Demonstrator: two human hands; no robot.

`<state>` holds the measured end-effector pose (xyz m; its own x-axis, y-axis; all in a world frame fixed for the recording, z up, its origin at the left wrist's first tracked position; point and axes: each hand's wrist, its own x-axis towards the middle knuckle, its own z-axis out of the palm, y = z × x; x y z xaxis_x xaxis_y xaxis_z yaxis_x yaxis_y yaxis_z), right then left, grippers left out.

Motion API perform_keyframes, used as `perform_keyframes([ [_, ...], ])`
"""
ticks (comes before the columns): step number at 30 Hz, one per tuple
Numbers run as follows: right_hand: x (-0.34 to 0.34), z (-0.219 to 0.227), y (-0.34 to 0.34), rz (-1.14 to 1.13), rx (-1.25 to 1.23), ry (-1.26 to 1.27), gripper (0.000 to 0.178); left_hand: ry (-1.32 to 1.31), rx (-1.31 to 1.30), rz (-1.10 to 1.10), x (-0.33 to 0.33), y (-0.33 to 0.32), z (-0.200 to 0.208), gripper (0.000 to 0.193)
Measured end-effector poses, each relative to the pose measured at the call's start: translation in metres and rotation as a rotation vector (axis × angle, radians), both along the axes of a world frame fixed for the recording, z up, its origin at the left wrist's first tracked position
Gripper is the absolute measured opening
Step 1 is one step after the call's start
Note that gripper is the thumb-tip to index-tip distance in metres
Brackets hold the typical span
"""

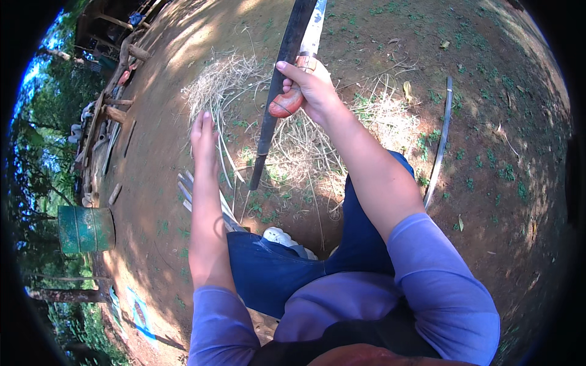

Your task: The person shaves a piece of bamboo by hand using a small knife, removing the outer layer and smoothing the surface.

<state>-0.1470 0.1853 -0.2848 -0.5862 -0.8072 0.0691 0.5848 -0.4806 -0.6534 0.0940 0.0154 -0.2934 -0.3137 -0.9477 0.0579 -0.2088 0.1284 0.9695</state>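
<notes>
Wearing a purple short-sleeved shirt (342,299) and dark blue trousers (274,271), the person has both forearms stretched out over the bare earth (506,201). Between the knees shows a white shoe (278,236), and several pale split strips (188,190) poke out beside the left forearm. The left hand (204,127) is loosely open, seen edge-on with its fingers pointing away, and nothing shows in it. The right hand (311,82) is closed around the reddish curved handle of a machete (309,50), whose blade runs out of view at the top; its thumb lies across a long dark flat strip (292,43) that slants just left of the handle. Pale shavings (305,146) lie scattered below the machete, with a denser heap (223,82) beyond the left hand. Off to the right, a narrow curved slat (438,146) lies alone. Farther left stand a green barrel (85,229) and trees (43,146).
</notes>
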Motion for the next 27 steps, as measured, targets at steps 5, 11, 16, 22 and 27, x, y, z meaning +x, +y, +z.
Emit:
perform_keyframes([
  [5,0.004,-0.002,0.001,-0.036,0.089,0.075,0.044,-0.117,-0.387,-0.445,-0.114,0.060,0.118,0.062],
  [11,0.023,0.005,0.009,0.039,0.229,0.226,0.042,-0.059,-0.486,-0.697,-0.150,0.065,0.146,0.042],
  [16,0.029,0.002,0.005,0.079,0.334,0.285,0.037,0.232,-0.311,-0.605,-0.117,0.042,0.145,0.030],
  [22,0.026,-0.013,0.003,0.193,0.470,0.275,0.032,0.510,-0.339,-0.394,-0.046,0.005,0.149,0.024],
  [27,0.042,-0.010,0.005,0.341,0.518,0.504,0.029,0.579,-0.332,-0.215,0.006,0.005,0.142,0.015],
])
